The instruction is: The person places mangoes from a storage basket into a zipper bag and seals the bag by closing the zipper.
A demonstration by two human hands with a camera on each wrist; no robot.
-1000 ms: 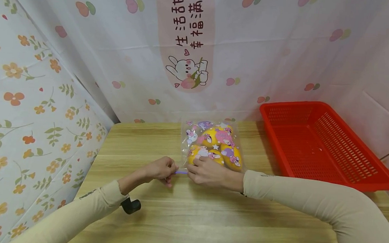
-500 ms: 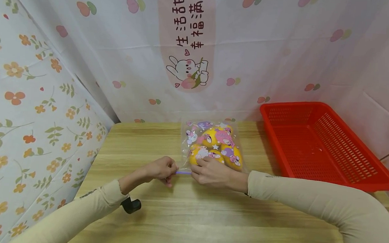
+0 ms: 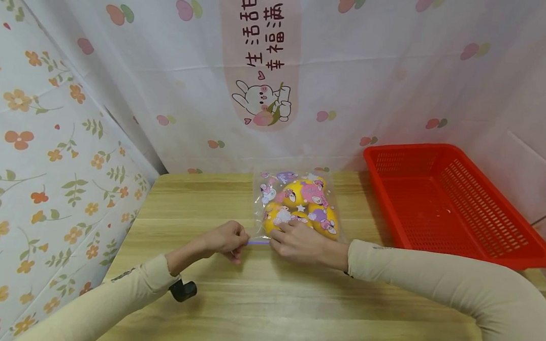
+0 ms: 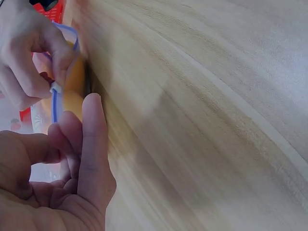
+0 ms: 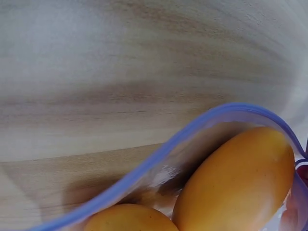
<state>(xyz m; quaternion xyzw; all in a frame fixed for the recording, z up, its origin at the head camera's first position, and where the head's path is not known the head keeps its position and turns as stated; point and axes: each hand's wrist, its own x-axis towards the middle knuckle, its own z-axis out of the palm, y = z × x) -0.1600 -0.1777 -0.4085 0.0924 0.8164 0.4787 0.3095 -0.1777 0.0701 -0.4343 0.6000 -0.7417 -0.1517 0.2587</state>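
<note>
A clear zip bag [image 3: 299,202] printed with cartoon figures lies on the wooden table [image 3: 294,303] and holds several yellow-orange fruits [image 5: 236,183]. Its blue zip strip [image 3: 257,242] runs along the near edge. My left hand [image 3: 241,242] pinches the left end of that strip. My right hand [image 3: 275,238] pinches the strip a little to the right, resting against the bag's near edge. In the left wrist view the right hand's fingers [image 4: 29,53] hold a small white slider [image 4: 56,87] on the strip [image 4: 54,108]. The right wrist view shows the bag's blue rim [image 5: 159,156], gaping slightly.
A red slotted plastic basket [image 3: 455,199] stands at the right of the table, holding nothing. Printed curtains close off the back and left sides. A black wrist camera [image 3: 183,290] hangs under my left forearm.
My right hand has slid slightly to the right along the zip strip, baring more blue strip between the two hands. The left hand has stayed in place.
</note>
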